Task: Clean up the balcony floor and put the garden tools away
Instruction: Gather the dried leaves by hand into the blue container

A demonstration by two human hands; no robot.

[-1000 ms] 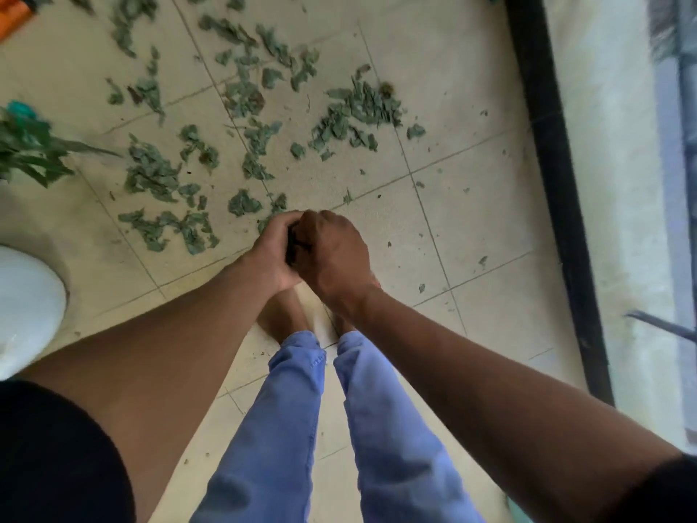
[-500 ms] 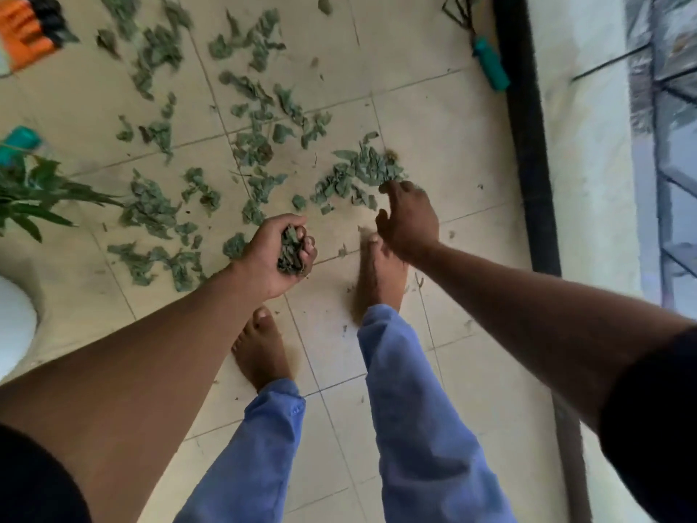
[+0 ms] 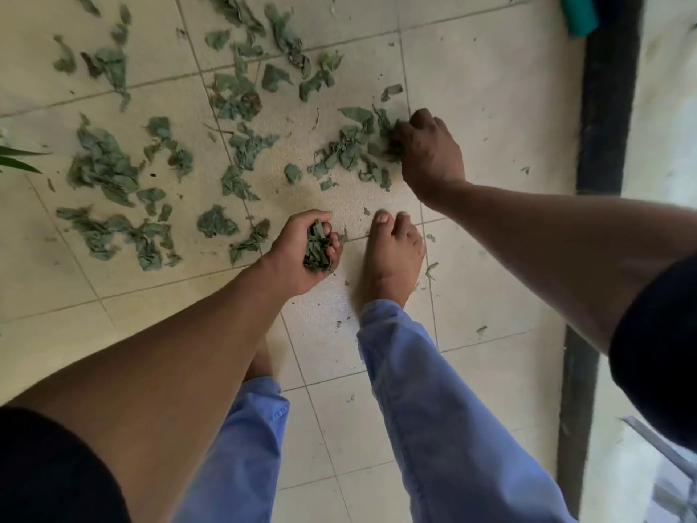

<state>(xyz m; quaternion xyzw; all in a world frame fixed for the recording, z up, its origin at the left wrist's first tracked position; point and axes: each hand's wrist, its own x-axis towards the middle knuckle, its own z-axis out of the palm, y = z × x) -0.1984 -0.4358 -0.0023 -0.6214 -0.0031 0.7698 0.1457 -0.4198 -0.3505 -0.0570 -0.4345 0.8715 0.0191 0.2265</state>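
Left hand is up off the tiled floor, palm turned up, fingers curled tight around a wad of dry green leaves — the bunch pokes out between the thumb side and the folded fingers, so that grip is narrow and full. Right hand is down at floor level, knuckles up, fingers bent and dug into the right edge of a loose heap of leaves; the fingertips are buried in the leaf litter, curled around a clump of it. That heap lies on the pale tile just ahead of the bare right foot, which is planted flat beside the left hand. More scattered leaves are spread in patches across the tiles to the left and toward the top of the view, well apart from both hands. Blue trouser legs fill the lower middle. At the top right corner a teal tool handle lies against the dark threshold strip that runs down the right side; only its end shows. A few green plant blades poke in at the left edge.
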